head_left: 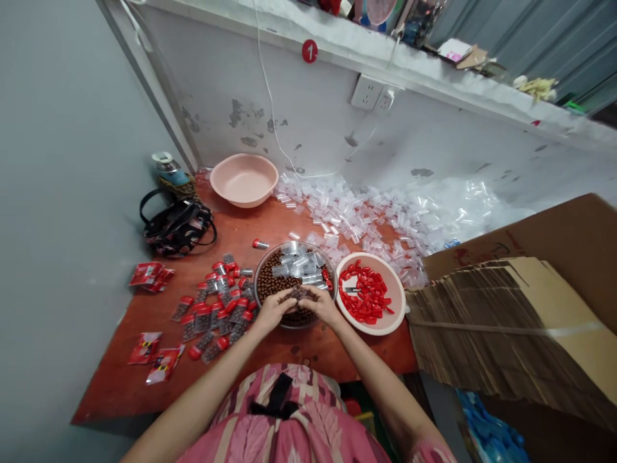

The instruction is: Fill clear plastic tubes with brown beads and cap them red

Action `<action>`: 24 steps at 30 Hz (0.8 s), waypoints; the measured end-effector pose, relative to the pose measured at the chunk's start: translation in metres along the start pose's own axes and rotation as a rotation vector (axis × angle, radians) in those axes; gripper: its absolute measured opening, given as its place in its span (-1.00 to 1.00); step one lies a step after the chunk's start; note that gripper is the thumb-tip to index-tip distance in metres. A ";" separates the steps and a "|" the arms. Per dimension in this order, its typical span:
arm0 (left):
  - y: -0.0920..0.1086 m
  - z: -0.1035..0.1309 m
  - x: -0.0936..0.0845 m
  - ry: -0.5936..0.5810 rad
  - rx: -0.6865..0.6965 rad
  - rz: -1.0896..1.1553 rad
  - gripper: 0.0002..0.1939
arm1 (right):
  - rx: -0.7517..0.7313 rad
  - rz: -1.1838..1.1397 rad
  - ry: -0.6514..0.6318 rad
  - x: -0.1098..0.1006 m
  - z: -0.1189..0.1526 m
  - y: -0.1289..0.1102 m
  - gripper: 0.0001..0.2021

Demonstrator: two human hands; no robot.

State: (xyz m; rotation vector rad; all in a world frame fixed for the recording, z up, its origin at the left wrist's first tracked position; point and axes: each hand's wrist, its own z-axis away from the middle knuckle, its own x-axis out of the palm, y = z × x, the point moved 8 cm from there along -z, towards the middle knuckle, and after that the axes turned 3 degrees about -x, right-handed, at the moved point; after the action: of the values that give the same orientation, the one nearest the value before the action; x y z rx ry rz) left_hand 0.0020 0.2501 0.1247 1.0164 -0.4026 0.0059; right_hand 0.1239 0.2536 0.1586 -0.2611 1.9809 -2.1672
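My left hand (pixel 274 310) and my right hand (pixel 320 303) meet over the near side of a round bowl (pixel 257 284) of brown balls (pixel 277 283). Between their fingertips is a small clear container (pixel 299 293) with dark balls in it; the fingers partly cover it. Several empty clear containers (pixel 299 262) lie on top of the balls, and a few red caps (pixel 326 278) rest at the bowl's right side. Just right of the bowl stands a pale basin (pixel 399 299) holding many red caps (pixel 369 292). Filled, red-capped containers (pixel 224 299) are heaped to the left.
An empty pink basin (pixel 244 180) sits at the back, beside a spread pile of clear containers (pixel 357 215) along the wall. Flattened cardboard boxes (pixel 482 328) stand at the right. A black handbag (pixel 178 225) and red packets (pixel 144 347) lie on the left of the red table (pixel 108 379).
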 end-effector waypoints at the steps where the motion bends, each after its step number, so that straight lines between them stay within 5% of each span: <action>1: 0.002 0.001 0.001 0.000 -0.001 0.004 -0.45 | -0.017 0.058 0.020 -0.004 0.000 -0.007 -0.57; 10: 0.016 0.008 0.005 -0.077 -0.039 -0.001 -0.54 | -0.292 0.531 -0.213 0.000 -0.001 -0.065 -0.76; 20: 0.013 0.004 0.010 -0.096 -0.021 -0.029 -0.58 | -0.260 0.606 -0.177 -0.002 0.005 -0.048 -0.77; 24: 0.019 0.004 0.013 -0.060 0.010 -0.035 -0.53 | -0.249 0.588 -0.091 -0.004 0.014 -0.049 -0.59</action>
State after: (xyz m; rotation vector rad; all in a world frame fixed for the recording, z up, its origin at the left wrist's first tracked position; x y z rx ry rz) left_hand 0.0093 0.2547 0.1468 1.0351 -0.4399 -0.0538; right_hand 0.1305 0.2453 0.2090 0.1709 1.9553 -1.5235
